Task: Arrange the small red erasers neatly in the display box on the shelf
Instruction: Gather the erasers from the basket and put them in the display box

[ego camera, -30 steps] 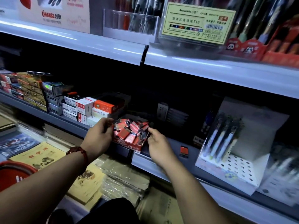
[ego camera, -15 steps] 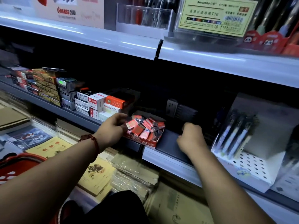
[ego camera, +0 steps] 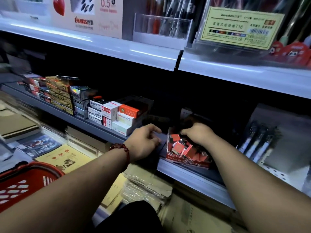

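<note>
Centre right, your erasers (ego camera: pixel 179 147) read red with black parts. Display box (ego camera: pixel 188 161): red, white patterned front, white "2B". Bracelet (ego camera: pixel 125 149) on your left wrist: dark red beads. Basket (ego camera: pixel 25 184), lower left: red, white slot pattern. Shelf (ego camera: pixel 94 126): grey-blue. Label (ego camera: pixel 240 26), upper right: pale yellow. Pen stand (ego camera: pixel 277 174), lower right: white, dark dots.
</note>
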{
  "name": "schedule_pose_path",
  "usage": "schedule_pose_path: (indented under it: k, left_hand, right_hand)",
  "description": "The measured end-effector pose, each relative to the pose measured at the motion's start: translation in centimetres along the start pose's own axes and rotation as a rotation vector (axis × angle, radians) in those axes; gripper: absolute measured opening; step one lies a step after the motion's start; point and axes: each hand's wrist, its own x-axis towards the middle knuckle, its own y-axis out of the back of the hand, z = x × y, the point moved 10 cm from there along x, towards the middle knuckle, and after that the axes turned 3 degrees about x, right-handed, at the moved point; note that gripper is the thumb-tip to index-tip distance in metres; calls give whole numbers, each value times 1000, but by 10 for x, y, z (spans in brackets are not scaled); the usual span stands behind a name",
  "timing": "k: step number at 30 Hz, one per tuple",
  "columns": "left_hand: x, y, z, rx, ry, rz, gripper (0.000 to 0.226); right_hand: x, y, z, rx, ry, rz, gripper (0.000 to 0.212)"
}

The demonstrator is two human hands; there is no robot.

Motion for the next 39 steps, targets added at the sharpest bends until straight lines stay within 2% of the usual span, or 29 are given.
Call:
schedule_pose_path:
  k: [4, 9, 12, 21, 24, 31, 35, 39]
  left_hand:
    - [-10, 33, -1, 102, -7, 37, 20]
    - [-34, 74, -11, 235, 27, 89, 23]
    - [-57, 98, -22, 274, 71, 99, 29]
    - [-124, 194, -68, 396, 148, 180, 47]
    - [-148, 229, -106, 452, 227, 172, 55]
    - [-227, 307, -230, 473, 489, 253, 56]
    - [-267, 312, -309, 481, 626, 196, 57]
    - [-295, 296, -389, 439, 751, 120, 56]
  right_hand:
    - [-12, 15, -4, -10, 64, 97, 33]
    - [-50, 10, -64, -37, 365, 129, 32]
    - [-76, -13, -105, -93, 510, 81, 34]
    - [-127, -130, -210, -178, 674, -142, 53]
    - [-144, -179, -249, -195, 745, -207, 55]
    - [-184, -320, -320, -210, 875, -439, 57]
    - [-198, -406, -332, -262, 891, -611, 64]
    - [-206, -498, -313, -433, 841, -836, 74]
